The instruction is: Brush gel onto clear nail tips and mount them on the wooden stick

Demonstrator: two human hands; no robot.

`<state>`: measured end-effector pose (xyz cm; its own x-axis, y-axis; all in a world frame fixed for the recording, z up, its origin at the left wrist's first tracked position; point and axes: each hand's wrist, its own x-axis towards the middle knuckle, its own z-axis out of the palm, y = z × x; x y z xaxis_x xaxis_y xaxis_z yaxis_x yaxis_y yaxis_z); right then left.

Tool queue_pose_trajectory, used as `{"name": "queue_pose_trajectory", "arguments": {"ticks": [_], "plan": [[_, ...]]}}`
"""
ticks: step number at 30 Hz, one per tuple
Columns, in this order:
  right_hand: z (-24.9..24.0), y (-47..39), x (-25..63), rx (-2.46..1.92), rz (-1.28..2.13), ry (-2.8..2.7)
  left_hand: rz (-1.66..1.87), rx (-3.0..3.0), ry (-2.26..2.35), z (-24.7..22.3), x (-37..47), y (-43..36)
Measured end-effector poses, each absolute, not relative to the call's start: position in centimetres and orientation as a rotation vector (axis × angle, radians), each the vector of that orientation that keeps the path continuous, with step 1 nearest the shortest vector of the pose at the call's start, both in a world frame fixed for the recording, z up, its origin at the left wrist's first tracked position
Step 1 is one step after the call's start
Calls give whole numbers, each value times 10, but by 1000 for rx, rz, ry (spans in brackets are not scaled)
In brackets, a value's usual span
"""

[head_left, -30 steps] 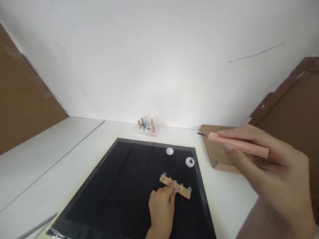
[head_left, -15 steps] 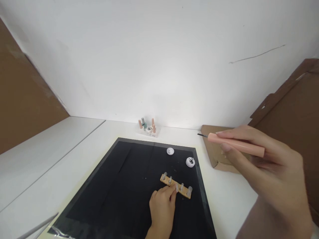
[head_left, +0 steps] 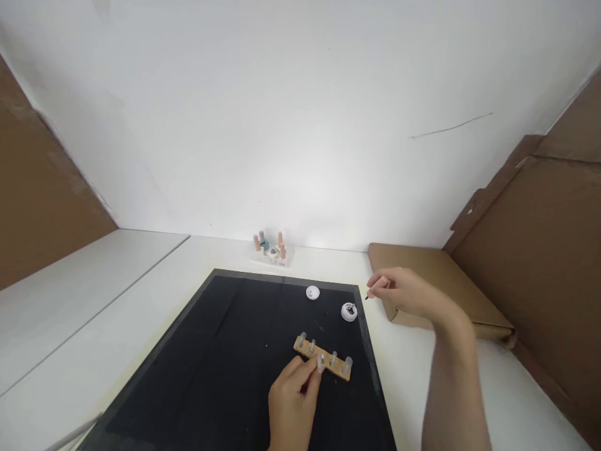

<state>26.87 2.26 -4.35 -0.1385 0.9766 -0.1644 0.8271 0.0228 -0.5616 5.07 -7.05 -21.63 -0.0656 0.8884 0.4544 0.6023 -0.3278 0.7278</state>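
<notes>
My left hand (head_left: 292,394) is closed in a pinch on a clear false nail tip (head_left: 320,363), just at the near side of a wooden strip (head_left: 340,371). Several other clear nail tips (head_left: 347,366) stand upright along that strip. Fingers of my right hand (head_left: 404,291) are wrapped round the pink cap of a nail polish brush (head_left: 378,287), its dark bristle end pointing down and left. That brush is over the right edge of the black mat, close to a small round white pot (head_left: 349,312) with dark and silvery bits in it. The pot's white lid (head_left: 312,292) lies farther back.
A black mat (head_left: 188,376) covers much of the white table. Behind it, a clear holder (head_left: 263,259) carries several small bottles with pink and grey caps. A flat cardboard box (head_left: 422,269) lies at the right, and cardboard walls rise on both sides.
My right hand has moved away from me and left with the brush, toward the white pot. My left hand has drawn the nail tip slightly toward me and tilted it.
</notes>
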Motion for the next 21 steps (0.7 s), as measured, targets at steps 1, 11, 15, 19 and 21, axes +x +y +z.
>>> {"name": "queue_pose_trajectory", "arguments": {"ticks": [1,11,15,19,21], "plan": [[-51,32,270,-1903,864,-2050,1373,1908,1579,-214,52,-71],[-76,61,265,-1968,1245,-2132,1523,1859,1418,-207,56,-69],[-83,64,267,-1995,1273,-2150,1535,1838,1418,-205,56,-69],[-88,67,267,-2023,1269,-2174,1527,1827,1404,-203,57,-69],[-89,68,266,-2032,1267,-2181,1527,1825,1392,-202,56,-69]]}}
